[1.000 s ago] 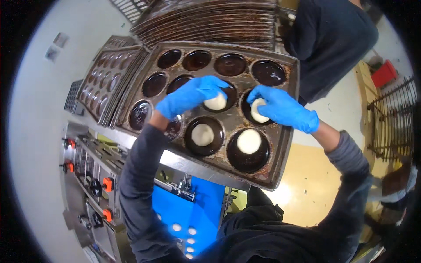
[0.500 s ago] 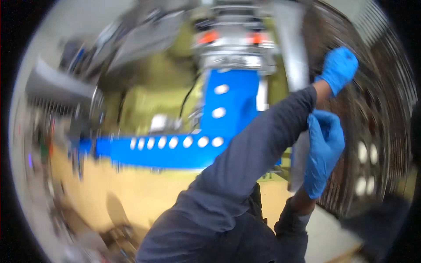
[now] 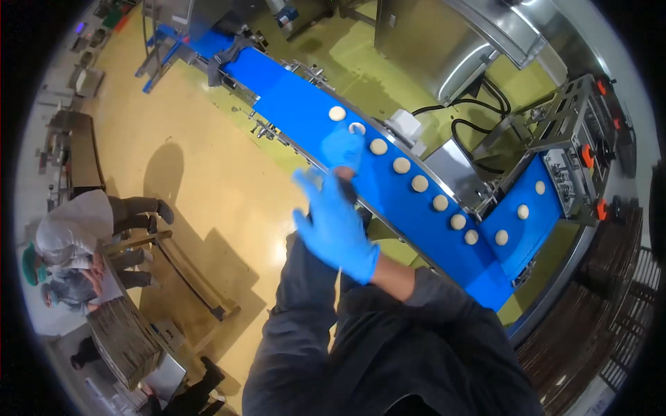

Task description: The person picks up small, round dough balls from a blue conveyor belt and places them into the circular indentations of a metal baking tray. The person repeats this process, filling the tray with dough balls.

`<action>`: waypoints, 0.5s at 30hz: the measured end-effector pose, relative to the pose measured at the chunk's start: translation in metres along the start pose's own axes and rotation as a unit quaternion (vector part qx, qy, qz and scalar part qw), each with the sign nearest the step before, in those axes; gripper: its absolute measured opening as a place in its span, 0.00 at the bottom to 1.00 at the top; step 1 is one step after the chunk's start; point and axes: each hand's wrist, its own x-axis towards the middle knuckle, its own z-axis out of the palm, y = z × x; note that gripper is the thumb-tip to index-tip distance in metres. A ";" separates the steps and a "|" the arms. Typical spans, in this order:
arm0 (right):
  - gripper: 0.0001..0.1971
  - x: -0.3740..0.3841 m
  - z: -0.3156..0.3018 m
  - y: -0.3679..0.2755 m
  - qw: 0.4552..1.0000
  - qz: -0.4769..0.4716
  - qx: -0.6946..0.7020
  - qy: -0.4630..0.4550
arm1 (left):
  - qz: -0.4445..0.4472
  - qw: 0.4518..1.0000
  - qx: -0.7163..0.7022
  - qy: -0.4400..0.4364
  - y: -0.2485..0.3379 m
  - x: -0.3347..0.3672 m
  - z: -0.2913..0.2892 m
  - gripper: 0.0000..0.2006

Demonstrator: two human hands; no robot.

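A row of round, pale dough balls (image 3: 401, 165) lies on the blue conveyor belt (image 3: 277, 90). My left hand (image 3: 343, 149), in a blue glove, is over the belt near the far end of the row. Its fingers are curled against one dough ball (image 3: 357, 128) and partly cover it. My right hand (image 3: 336, 232), gloved in blue too, crosses above my left forearm with its fingers spread. Nothing shows in the right hand, which hides part of the left sleeve.
A metal machine with orange knobs (image 3: 588, 156) stands at the right, over a side belt carrying dough balls (image 3: 522, 211). Stacked dark trays (image 3: 590, 305) are at lower right. Two people work by a stack of boards (image 3: 125, 340) at lower left. A dark cloth (image 3: 225, 61) hangs on the belt.
The view has swung round and sharpened. Both hands have gone from beside the stacked trays at the right to the belt; the left now reaches a dough ball, and the right's fingers have spread.
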 end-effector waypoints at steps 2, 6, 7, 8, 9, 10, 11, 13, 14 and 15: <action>0.14 0.043 0.037 0.040 0.998 -0.045 -0.050 0.012 | -0.026 0.996 0.004 0.081 -0.044 0.030 -0.029 0.16; 0.08 0.076 0.078 0.051 0.993 -0.017 -0.046 -0.106 | -0.002 0.986 0.090 0.138 -0.104 0.101 -0.041 0.18; 0.07 0.081 0.084 0.056 0.995 0.011 -0.036 -0.096 | 0.011 0.985 0.111 0.129 -0.115 0.117 -0.033 0.18; 0.07 0.091 0.089 0.053 0.995 0.052 0.027 -0.075 | 0.018 0.982 0.140 0.122 -0.132 0.132 -0.037 0.19; 0.08 0.103 0.094 0.063 0.994 0.069 0.082 -0.035 | 0.025 0.978 0.172 0.111 -0.149 0.145 -0.042 0.19; 0.10 0.115 0.098 0.092 0.990 0.085 0.111 0.034 | 0.031 0.977 0.193 0.087 -0.164 0.159 -0.037 0.19; 0.12 0.129 0.102 0.129 0.984 0.099 0.112 0.094 | 0.039 0.975 0.212 0.059 -0.178 0.172 -0.029 0.19; 0.16 0.152 0.108 0.215 0.979 0.156 -0.082 0.098 | 0.052 0.966 0.253 0.007 -0.177 0.189 -0.017 0.19; 0.17 0.160 0.107 0.246 0.962 0.177 -0.191 0.076 | 0.056 0.960 0.271 -0.028 -0.166 0.188 -0.007 0.18; 0.18 0.169 0.104 0.270 0.935 0.191 -0.295 0.050 | 0.062 0.953 0.292 -0.057 -0.158 0.191 -0.001 0.18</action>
